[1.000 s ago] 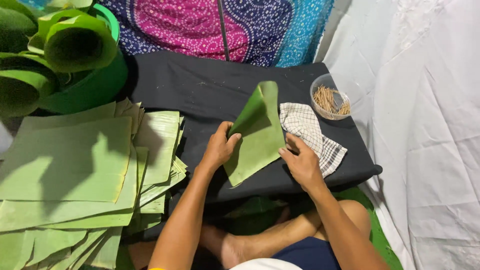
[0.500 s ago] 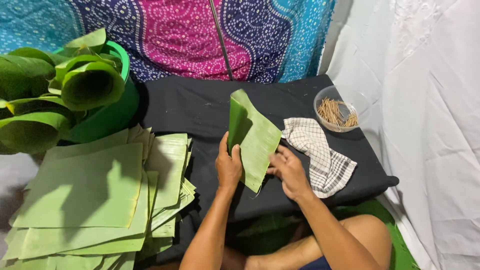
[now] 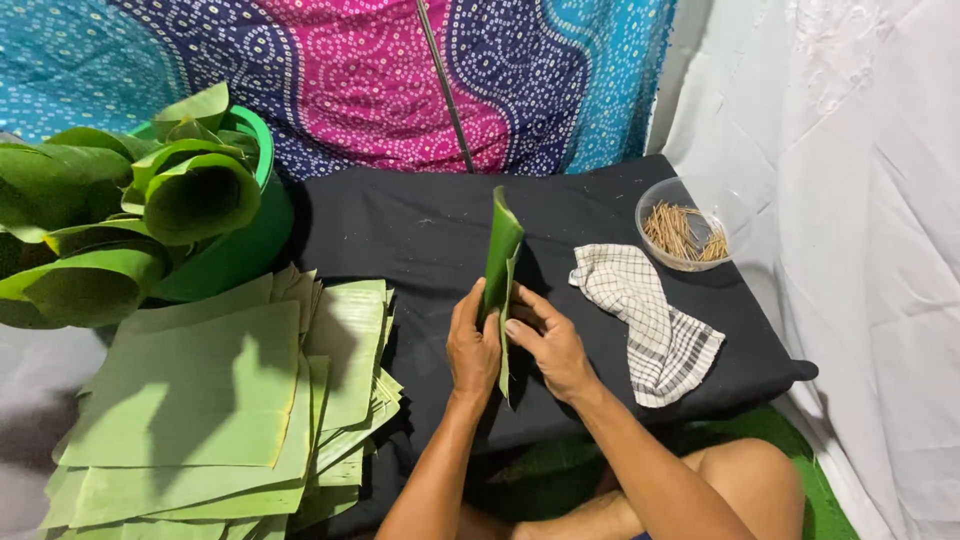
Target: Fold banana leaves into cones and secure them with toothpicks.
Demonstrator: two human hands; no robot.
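1. Behind everything hangs a patterned cloth (image 3: 330, 80) in blue, pink and purple, with a white sheet (image 3: 860, 250) down the right side.
2. Below it sits a low table (image 3: 420, 230) under a black cover, where the person works with legs folded beneath.
3. On the left, a stack of flat cut leaf sheets (image 3: 210, 400) lies half on the table's edge; behind it a green tub (image 3: 235, 255) holds rolled leaves (image 3: 195, 195).
4. Right of centre lies a checked towel (image 3: 650, 320), and past it a clear bowl (image 3: 685, 225) of thin wooden sticks.
5. Over the middle of the table, the folded leaf (image 3: 500, 265) stands nearly upright, pinched at its lower half between both hands and raised clear of the cover.
6. To fold it well, the judgement is that the crease should run along the leaf's grain, pressed gently and evenly so it does not split, with the edges kept lined up.
7. The left hand (image 3: 472, 345) is closed against the leaf's left face, fingers flat and together.
8. The right hand (image 3: 548, 345) clamps the other face, fingers curled over the front edge.
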